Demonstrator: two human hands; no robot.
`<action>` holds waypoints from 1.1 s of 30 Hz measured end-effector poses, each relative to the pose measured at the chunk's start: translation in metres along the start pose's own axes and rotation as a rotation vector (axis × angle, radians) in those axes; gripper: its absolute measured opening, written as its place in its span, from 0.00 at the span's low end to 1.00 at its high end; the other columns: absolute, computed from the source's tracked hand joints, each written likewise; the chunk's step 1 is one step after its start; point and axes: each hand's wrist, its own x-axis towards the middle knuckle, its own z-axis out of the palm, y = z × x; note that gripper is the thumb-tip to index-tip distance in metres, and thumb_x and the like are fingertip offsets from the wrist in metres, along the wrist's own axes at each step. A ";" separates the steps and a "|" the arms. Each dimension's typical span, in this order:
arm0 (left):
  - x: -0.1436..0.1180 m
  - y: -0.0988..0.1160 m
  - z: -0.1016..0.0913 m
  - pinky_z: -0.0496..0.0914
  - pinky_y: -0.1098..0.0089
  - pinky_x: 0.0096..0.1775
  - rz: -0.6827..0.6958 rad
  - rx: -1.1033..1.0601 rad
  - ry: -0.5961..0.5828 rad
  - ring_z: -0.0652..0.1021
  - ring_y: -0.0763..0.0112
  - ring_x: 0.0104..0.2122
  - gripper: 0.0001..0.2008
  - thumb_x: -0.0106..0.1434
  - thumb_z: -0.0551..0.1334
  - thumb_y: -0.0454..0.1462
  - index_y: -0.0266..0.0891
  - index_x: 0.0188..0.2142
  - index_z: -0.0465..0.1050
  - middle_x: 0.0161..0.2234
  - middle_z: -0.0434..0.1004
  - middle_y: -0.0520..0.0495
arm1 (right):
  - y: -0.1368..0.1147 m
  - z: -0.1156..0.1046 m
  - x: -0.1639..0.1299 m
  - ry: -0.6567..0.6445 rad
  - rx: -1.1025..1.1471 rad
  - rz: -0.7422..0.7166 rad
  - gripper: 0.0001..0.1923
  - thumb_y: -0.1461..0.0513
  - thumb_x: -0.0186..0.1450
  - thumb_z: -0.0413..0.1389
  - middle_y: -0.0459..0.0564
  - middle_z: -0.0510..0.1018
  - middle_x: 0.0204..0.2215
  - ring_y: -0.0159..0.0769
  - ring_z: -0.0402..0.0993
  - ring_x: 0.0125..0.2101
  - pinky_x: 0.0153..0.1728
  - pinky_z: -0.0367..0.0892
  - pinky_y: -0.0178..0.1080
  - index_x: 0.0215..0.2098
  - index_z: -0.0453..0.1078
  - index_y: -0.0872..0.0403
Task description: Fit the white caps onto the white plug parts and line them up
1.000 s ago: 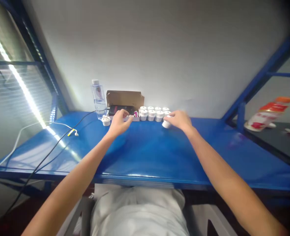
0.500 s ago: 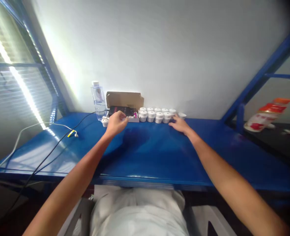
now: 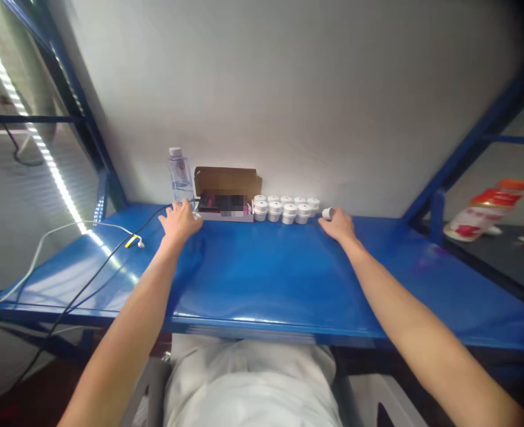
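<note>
My right hand (image 3: 339,225) is closed on a small white round cup-like piece (image 3: 328,213), tipped on its side at the right end of a row. That row is two lines of white round two-part plastic pieces (image 3: 289,212), standing upright against each other. My left hand (image 3: 179,220) is in front of a clear bottle (image 3: 181,178) with a white cap, its fingers spread. A white object beneath this hand is mostly hidden, and whether the fingers touch it I cannot tell. Beside it stands an open cardboard box (image 3: 226,178) holding dark items, partly blurred.
A black cable (image 3: 97,270) and a white cable (image 3: 40,249) with a yellow tag cross the left of the blue table (image 3: 262,279). Blue frame bars rise at both sides. A red-and-white bottle (image 3: 486,212) stands on a dark surface at far right.
My left hand has moved left from the box to the white object by the bottle, its fingers spreading. My right hand has shifted right from the row and taken hold of the end piece, tipping it.
</note>
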 end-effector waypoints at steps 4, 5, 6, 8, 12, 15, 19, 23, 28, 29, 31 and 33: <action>0.008 -0.010 0.003 0.69 0.55 0.46 0.010 -0.045 -0.178 0.78 0.46 0.45 0.26 0.57 0.63 0.48 0.41 0.53 0.68 0.45 0.79 0.34 | -0.015 -0.020 -0.004 -0.074 0.098 0.071 0.29 0.52 0.55 0.64 0.64 0.80 0.43 0.56 0.75 0.47 0.47 0.71 0.49 0.50 0.73 0.59; 0.009 -0.009 0.005 0.69 0.57 0.45 0.060 -0.070 -0.195 0.79 0.47 0.43 0.27 0.56 0.63 0.49 0.42 0.53 0.68 0.44 0.80 0.37 | -0.021 -0.027 -0.006 -0.156 0.181 0.040 0.24 0.52 0.55 0.64 0.61 0.81 0.41 0.53 0.76 0.45 0.45 0.72 0.47 0.45 0.75 0.58; 0.009 -0.007 0.008 0.70 0.59 0.44 0.131 -0.103 -0.212 0.79 0.49 0.42 0.26 0.55 0.64 0.49 0.44 0.52 0.69 0.43 0.80 0.39 | -0.028 -0.033 -0.008 -0.259 0.298 0.005 0.20 0.52 0.56 0.63 0.58 0.81 0.39 0.49 0.77 0.42 0.42 0.74 0.44 0.41 0.77 0.56; 0.007 0.002 0.015 0.70 0.62 0.42 0.311 -0.204 -0.279 0.79 0.52 0.41 0.26 0.52 0.67 0.50 0.44 0.48 0.72 0.41 0.80 0.42 | -0.048 -0.047 -0.017 -0.491 0.613 -0.039 0.16 0.53 0.59 0.61 0.54 0.81 0.39 0.42 0.78 0.37 0.35 0.76 0.40 0.40 0.78 0.55; -0.015 0.030 0.031 0.71 0.64 0.42 0.670 -0.520 -0.516 0.79 0.58 0.41 0.27 0.50 0.70 0.52 0.42 0.46 0.73 0.42 0.80 0.44 | -0.104 -0.063 -0.052 -0.793 1.061 -0.104 0.16 0.54 0.63 0.60 0.50 0.81 0.38 0.38 0.79 0.31 0.36 0.79 0.44 0.46 0.75 0.52; -0.037 0.052 0.040 0.71 0.64 0.43 0.757 -0.682 -0.556 0.78 0.61 0.41 0.29 0.54 0.69 0.51 0.42 0.51 0.70 0.43 0.79 0.45 | -0.143 -0.060 -0.084 -1.017 1.159 -0.202 0.17 0.51 0.67 0.57 0.50 0.81 0.37 0.39 0.81 0.30 0.36 0.79 0.45 0.48 0.72 0.51; -0.052 0.063 0.045 0.71 0.65 0.42 0.747 -0.768 -0.520 0.78 0.60 0.42 0.31 0.54 0.69 0.51 0.39 0.53 0.70 0.44 0.79 0.44 | -0.165 -0.040 -0.108 -0.879 1.025 -0.321 0.20 0.46 0.66 0.57 0.48 0.81 0.32 0.33 0.76 0.21 0.22 0.73 0.35 0.47 0.72 0.51; -0.053 0.061 0.047 0.70 0.66 0.40 0.716 -0.804 -0.497 0.78 0.59 0.41 0.26 0.55 0.69 0.51 0.39 0.47 0.73 0.41 0.79 0.43 | -0.161 -0.023 -0.106 -0.593 0.925 -0.352 0.19 0.46 0.63 0.60 0.48 0.81 0.33 0.29 0.72 0.16 0.12 0.62 0.31 0.41 0.75 0.51; -0.059 0.064 0.051 0.70 0.65 0.43 0.709 -0.888 -0.536 0.78 0.59 0.43 0.23 0.56 0.69 0.48 0.40 0.47 0.71 0.44 0.79 0.44 | -0.158 -0.022 -0.105 -0.569 0.912 -0.411 0.18 0.46 0.64 0.59 0.47 0.81 0.31 0.29 0.72 0.15 0.12 0.64 0.32 0.41 0.75 0.50; -0.060 0.065 0.051 0.71 0.65 0.43 0.697 -0.904 -0.539 0.79 0.59 0.43 0.23 0.56 0.69 0.47 0.40 0.47 0.70 0.45 0.78 0.44 | -0.158 -0.024 -0.106 -0.550 0.881 -0.451 0.17 0.46 0.64 0.59 0.46 0.81 0.32 0.29 0.71 0.15 0.12 0.64 0.32 0.41 0.75 0.50; -0.059 0.066 0.050 0.70 0.64 0.43 0.658 -0.913 -0.532 0.78 0.60 0.42 0.23 0.54 0.71 0.45 0.39 0.46 0.71 0.44 0.78 0.44 | -0.161 -0.028 -0.108 -0.523 0.813 -0.542 0.18 0.46 0.65 0.58 0.47 0.81 0.33 0.30 0.72 0.17 0.16 0.68 0.34 0.40 0.76 0.50; -0.056 0.066 0.046 0.70 0.64 0.43 0.605 -0.931 -0.546 0.78 0.61 0.41 0.22 0.51 0.73 0.43 0.38 0.43 0.71 0.41 0.78 0.45 | -0.163 -0.032 -0.109 -0.507 0.771 -0.594 0.18 0.46 0.64 0.59 0.48 0.82 0.35 0.33 0.75 0.21 0.22 0.72 0.36 0.39 0.78 0.51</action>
